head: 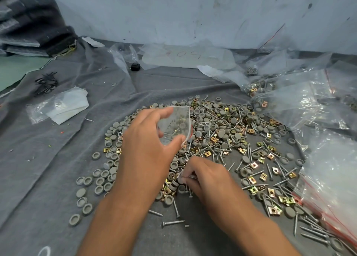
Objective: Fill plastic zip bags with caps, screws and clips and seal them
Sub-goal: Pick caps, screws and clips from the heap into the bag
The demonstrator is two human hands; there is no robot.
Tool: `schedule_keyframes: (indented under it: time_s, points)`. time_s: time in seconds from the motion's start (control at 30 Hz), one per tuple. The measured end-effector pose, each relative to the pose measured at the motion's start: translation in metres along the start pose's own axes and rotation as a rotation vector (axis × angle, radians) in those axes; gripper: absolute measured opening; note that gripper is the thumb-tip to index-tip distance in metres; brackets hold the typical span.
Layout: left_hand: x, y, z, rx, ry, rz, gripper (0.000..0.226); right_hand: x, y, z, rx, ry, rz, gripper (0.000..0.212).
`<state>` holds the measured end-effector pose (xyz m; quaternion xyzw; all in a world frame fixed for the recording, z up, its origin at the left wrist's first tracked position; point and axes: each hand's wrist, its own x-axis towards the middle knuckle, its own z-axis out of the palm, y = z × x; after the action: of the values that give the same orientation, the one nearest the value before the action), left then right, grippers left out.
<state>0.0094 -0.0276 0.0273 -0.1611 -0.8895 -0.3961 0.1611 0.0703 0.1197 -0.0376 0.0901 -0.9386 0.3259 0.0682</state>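
Note:
A wide heap of grey plastic caps (220, 133), silver screws (172, 222) and gold metal clips (254, 165) is spread over the grey cloth (58, 178). My left hand (146, 145) holds a small clear zip bag (175, 126) above the heap, its mouth held open between thumb and fingers. Just below it, my right hand (204, 175) reaches down into the heap and pinches screws in its fingertips.
Filled zip bags (309, 101) are heaped at the right, and clear bags with red zip lines (332, 188) lie at the lower right. A stack of small bags (63, 106) lies at the left. Black clips (46, 82) and dark foam (32, 23) sit at the far left.

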Motion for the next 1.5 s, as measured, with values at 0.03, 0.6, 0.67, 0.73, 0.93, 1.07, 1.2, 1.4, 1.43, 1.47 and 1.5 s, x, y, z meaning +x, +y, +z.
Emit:
schedule_keyframes:
  time_s: [0.03,0.6,0.67,0.73,0.93,1.07,1.2,1.4,1.43,1.47,1.5]
  points:
    - [0.000,0.000,0.000,-0.003,-0.001,-0.002,0.059,0.000,0.002,-0.001,0.015,0.016,0.009,0.020]
    - [-0.002,0.000,0.011,0.071,-0.253,0.094,0.062,0.016,-0.013,-0.049,0.181,0.535,-0.054,0.030]
    - [-0.004,0.001,0.011,0.067,-0.257,0.101,0.065,0.015,-0.013,-0.050,0.184,0.609,-0.089,0.030]
    - [-0.005,0.004,0.011,0.048,-0.275,0.108,0.064,0.016,-0.014,-0.049,0.153,0.625,-0.138,0.023]
    - [-0.004,0.006,0.009,0.014,-0.219,0.056,0.061,0.018,-0.006,-0.050,0.124,0.581,-0.160,0.012]
    - [0.000,0.002,0.002,0.000,-0.051,0.010,0.059,0.013,0.006,-0.039,0.074,0.217,0.093,0.021]
    - [0.001,0.003,0.000,0.004,-0.033,0.009,0.060,0.006,0.006,-0.009,-0.154,-0.110,0.121,0.031]
    - [-0.001,0.004,0.001,0.010,-0.047,0.022,0.059,0.006,0.001,-0.005,-0.181,-0.097,0.051,0.015]
    - [-0.001,0.004,0.001,0.008,-0.050,0.020,0.059,0.006,0.002,-0.006,-0.176,-0.108,0.052,0.014]
    - [-0.001,0.004,0.001,0.005,-0.051,0.021,0.059,0.006,0.002,-0.007,-0.156,-0.118,0.057,0.011]
    - [-0.001,0.003,0.001,0.003,-0.052,0.023,0.059,0.006,0.004,-0.009,-0.129,-0.125,0.062,0.010]
